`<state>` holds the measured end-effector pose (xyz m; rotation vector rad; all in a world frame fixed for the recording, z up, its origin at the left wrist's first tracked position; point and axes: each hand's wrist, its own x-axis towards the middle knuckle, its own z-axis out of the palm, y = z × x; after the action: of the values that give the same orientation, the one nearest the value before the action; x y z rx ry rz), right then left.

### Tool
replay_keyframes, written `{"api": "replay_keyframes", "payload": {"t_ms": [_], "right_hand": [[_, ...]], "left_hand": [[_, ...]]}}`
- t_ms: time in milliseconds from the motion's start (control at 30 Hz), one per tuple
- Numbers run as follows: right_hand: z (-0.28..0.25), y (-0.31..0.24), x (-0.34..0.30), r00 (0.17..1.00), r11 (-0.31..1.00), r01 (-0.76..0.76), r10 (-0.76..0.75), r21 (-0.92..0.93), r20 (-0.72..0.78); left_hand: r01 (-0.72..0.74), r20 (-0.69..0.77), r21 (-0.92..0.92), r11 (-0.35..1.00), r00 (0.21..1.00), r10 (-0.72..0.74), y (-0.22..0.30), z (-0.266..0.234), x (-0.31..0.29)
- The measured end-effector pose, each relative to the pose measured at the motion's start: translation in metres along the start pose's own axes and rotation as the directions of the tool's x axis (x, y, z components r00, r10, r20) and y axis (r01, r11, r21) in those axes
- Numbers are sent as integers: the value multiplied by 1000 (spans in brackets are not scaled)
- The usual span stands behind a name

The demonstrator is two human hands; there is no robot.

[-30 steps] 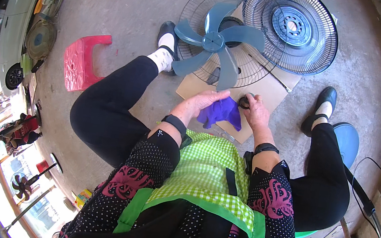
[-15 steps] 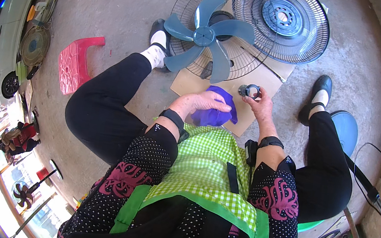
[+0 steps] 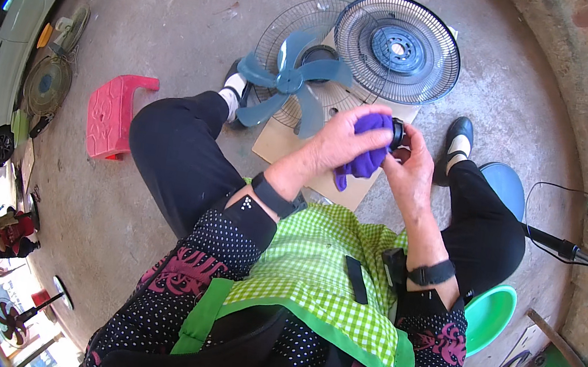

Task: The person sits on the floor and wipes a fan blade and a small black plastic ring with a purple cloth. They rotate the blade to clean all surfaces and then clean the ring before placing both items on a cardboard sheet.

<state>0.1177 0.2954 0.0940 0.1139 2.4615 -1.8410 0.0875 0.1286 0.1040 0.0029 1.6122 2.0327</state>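
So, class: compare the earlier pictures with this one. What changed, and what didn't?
The left hand pressed the purple cloth up against the small black part held by the right hand; both hands rose slightly. Fan blade, grilles and pink stool stayed put.

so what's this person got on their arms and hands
Both hands, left hand and right hand, are bare, no gloves. Each wrist carries a black band. The sleeves are black with small white dots and pink patterning higher up.

Crumpled purple cloth (image 3: 367, 148) pressed against a small round black part (image 3: 398, 133); both held aloft.
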Motion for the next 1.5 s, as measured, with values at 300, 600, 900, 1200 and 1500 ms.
{"api": "replay_keyframes", "payload": {"t_ms": [300,600,900,1200,1500], "right_hand": [[-28,-61,-26,992,815,-16,-62,579,114],[-17,-67,-26,943,950,299,-309,91,126],[-16,-63,-38,984,994,104,-106,22,139],[-9,-63,-34,993,970,-45,18,237,113],[-6,-81,-29,965,799,-220,263,560,4]], "left_hand": [[-411,-198,33,911,891,409,56,47,-46],[-553,18,316,771,816,577,72,22,-48],[-293,-220,248,923,911,348,46,37,-41],[-205,-290,-251,946,948,128,26,35,-25],[-293,-111,-126,948,953,280,41,41,-20]]}}
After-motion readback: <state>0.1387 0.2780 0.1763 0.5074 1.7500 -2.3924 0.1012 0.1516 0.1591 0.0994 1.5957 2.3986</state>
